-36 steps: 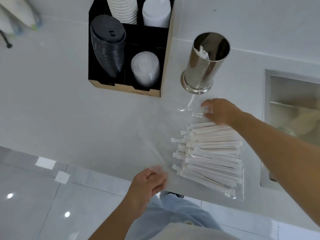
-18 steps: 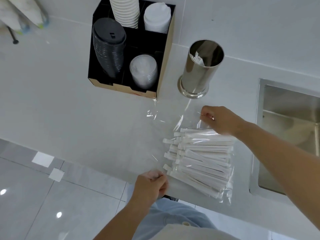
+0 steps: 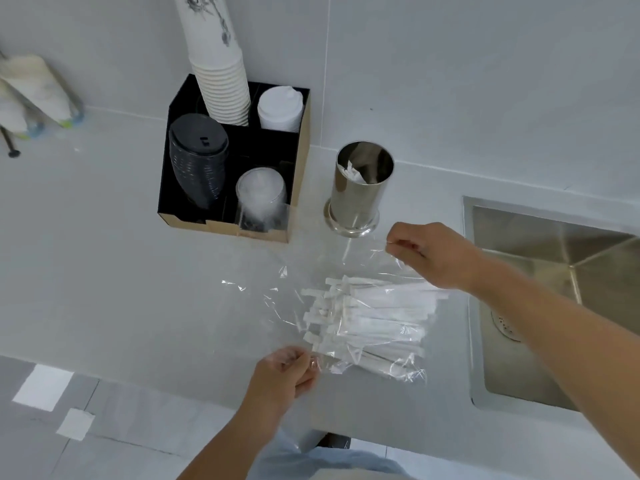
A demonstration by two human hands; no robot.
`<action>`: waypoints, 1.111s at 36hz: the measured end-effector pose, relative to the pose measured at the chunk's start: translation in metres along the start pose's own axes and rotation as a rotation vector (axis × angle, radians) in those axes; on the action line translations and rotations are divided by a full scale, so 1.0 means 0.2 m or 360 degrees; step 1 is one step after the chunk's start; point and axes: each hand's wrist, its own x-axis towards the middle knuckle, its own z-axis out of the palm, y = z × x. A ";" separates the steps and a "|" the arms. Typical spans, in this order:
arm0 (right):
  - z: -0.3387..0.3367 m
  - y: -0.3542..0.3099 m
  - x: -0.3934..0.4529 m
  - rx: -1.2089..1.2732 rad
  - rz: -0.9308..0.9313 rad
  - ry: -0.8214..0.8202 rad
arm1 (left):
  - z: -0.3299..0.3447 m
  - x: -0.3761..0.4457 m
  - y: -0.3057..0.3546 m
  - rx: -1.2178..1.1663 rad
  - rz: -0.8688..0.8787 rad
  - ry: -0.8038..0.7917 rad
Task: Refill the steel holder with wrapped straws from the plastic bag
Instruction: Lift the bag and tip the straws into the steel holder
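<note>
On the counter (image 3: 104, 258), the bag (image 3: 349, 306) of straws (image 3: 374, 320) is held stretched between both hands. Its far edge is pinched by the right hand (image 3: 429, 254), its near edge by the left hand (image 3: 284, 372). Just beyond the right hand stands the holder (image 3: 360, 192), a few straws inside.

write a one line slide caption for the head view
Both hands, left hand and right hand, pinch a clear plastic bag of white paper-wrapped straws beside the nearly empty cylindrical steel holder.
</note>
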 end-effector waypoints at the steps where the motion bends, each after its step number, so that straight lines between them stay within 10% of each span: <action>1: -0.02 -0.02 -0.01 0.0005 -0.0011 0.0025 | 0.00 0.01 0.02 -0.0009 0.0021 -0.0022; 40: -0.98 -0.92 -0.01 -0.0428 -0.0352 0.0895 | 0.21 0.08 0.99 -0.0618 0.0409 -0.0701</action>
